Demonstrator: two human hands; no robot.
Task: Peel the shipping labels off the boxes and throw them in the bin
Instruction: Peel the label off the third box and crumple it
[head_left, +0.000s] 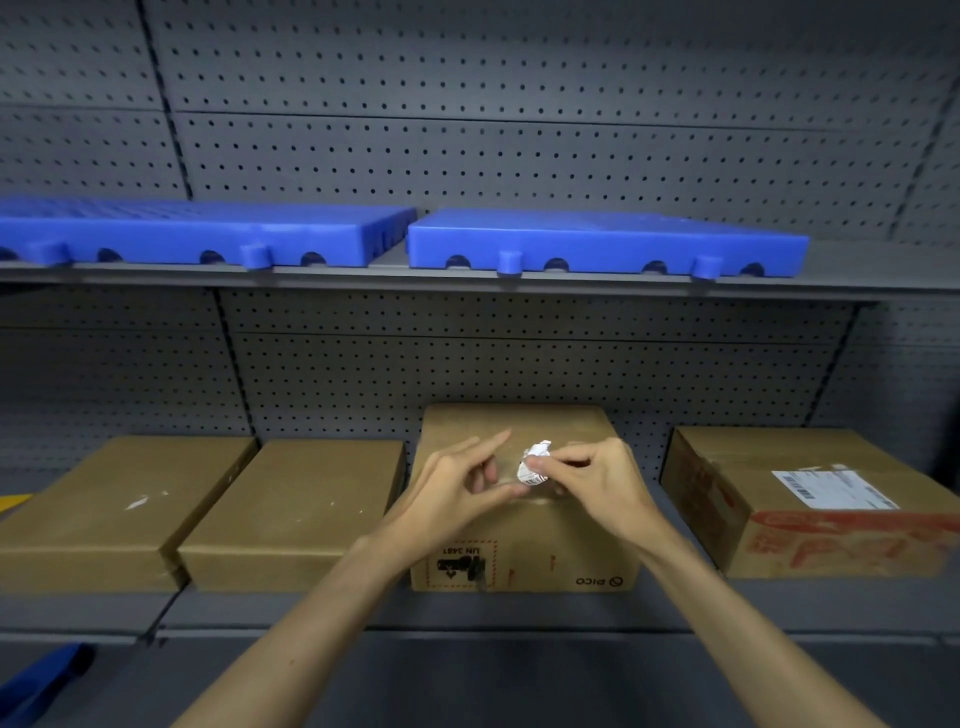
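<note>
Several cardboard boxes stand in a row on a grey shelf. Over the middle PICO box (566, 535) my right hand (592, 480) pinches a crumpled white shipping label (535, 462). My left hand (457, 486) hovers just left of the label with its fingers loosely spread; its fingertips come close to the paper. The box at the right (810, 519) carries a flat white shipping label (834, 489) on its top. Two plain brown boxes, one at far left (114, 514) and one beside it (296, 514), show only small white scraps. No bin is in view.
A grey pegboard wall (519, 364) backs the shelves. Two blue plastic pallets (597, 241) lie on the upper shelf (883, 283). A blue object (41, 680) shows at the bottom left corner, and a yellow edge (13, 503) at the far left.
</note>
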